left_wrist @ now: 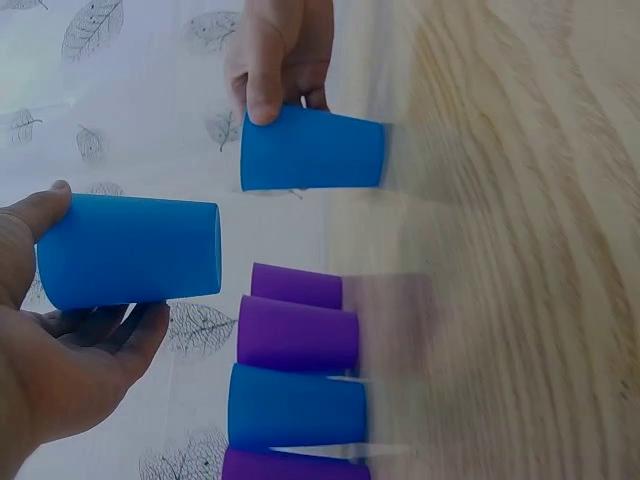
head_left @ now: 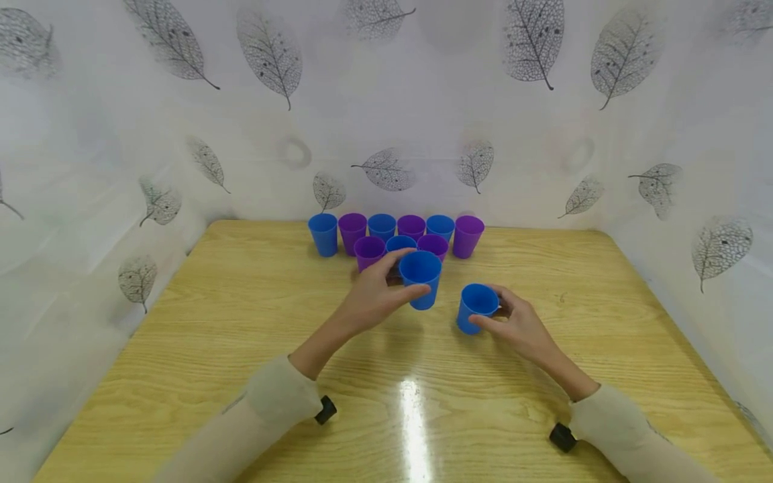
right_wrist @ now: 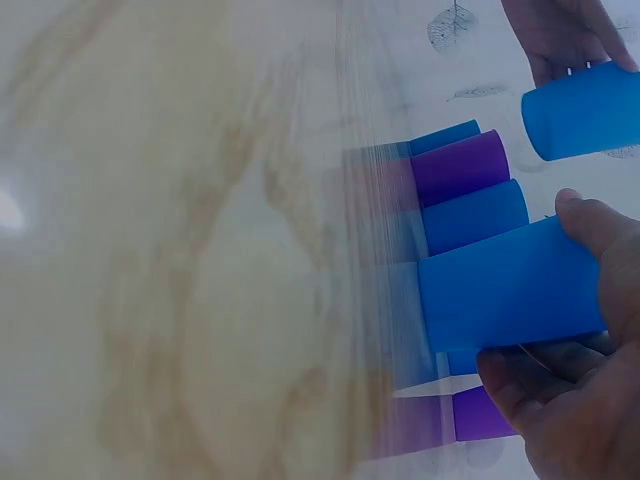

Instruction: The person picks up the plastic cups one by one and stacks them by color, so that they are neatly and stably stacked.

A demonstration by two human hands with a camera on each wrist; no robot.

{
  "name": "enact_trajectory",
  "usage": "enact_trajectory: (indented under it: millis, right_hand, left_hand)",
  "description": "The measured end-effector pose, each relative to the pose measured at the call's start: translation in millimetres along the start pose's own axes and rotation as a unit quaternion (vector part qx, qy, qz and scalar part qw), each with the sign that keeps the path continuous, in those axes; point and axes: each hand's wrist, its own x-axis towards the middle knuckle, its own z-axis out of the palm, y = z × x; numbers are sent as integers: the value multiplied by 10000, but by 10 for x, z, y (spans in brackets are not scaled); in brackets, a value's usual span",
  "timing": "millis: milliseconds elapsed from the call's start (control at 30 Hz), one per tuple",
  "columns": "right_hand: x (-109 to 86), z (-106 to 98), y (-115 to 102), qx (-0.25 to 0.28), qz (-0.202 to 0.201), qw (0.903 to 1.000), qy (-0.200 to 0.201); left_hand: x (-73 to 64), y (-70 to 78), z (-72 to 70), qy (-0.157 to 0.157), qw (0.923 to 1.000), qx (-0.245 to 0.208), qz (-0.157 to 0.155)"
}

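Observation:
My left hand [head_left: 379, 298] grips a blue cup [head_left: 421, 272], thumb on the near side and fingers around the far side. That cup [left_wrist: 135, 250] is held upright above the table, in front of the grouped cups. To the right and slightly nearer, my right hand [head_left: 524, 329] holds a second blue cup [head_left: 478, 300] by its side, thumb in front. This cup [right_wrist: 510, 285] stands upright with its base right at the tabletop. Just behind the left hand is a short row of three cups, purple [head_left: 369, 249], blue [head_left: 401, 243] and purple [head_left: 433, 245], partly hidden by the hand and its cup.
Along the table's back edge runs a row of several cups, alternating blue [head_left: 324, 236] and purple [head_left: 468, 238]. A white leaf-print cloth [head_left: 398, 121] hangs behind and at both sides of the wooden table [head_left: 241, 302]. Each sleeve has a black device [head_left: 563, 437] at the cuff.

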Motion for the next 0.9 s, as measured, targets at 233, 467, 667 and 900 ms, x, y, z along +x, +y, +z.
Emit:
enact_trajectory:
  millis: [233,467,667,900]
  right_hand:
    - [-9,9,-15,23,-60,10000,-38]
    - [-19,12,-25,-64,-107,9999,-17]
    - [-22,13,-35,-50,-39,10000,-32]
    - [-25,12,-17,-46,-28,10000,-41]
  left_hand:
    - [138,111,149,-134,9991,-187,367]
    - [255,232,333,-305,9973,-436,499]
    - [342,320,443,-367,9973,-398,500]
    - [412,328,534,-376,9978,-392,376]
